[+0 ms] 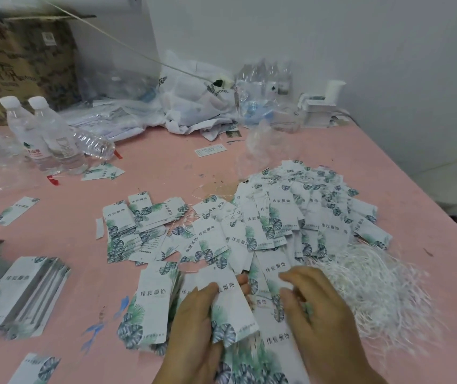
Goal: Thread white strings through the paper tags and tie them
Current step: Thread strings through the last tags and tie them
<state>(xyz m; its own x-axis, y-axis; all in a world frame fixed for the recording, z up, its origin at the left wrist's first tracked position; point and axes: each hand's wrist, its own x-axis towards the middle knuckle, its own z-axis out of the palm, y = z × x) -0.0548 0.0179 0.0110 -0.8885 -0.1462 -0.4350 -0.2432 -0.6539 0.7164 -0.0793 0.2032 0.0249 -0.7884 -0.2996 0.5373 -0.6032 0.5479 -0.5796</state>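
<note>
left hand (194,325) holds tag (228,309) printed "伟宸服饰".

Both hands reach forward from the bottom edge of the view, backs turned up toward the camera, forearms cut off by the frame. The left hand (197,328) lies low and centre, its thumb stretched forward and pressed flat on top of what it holds, while its fingertips (242,279) peek out beyond the far side, curled beneath. The right hand (319,309) sits just beside it, a little further forward, palm down, with the fingers bent at the knuckles and pointing left toward the other hand. The two hands are close but apart. What the right fingers touch underneath is hidden.
</note>
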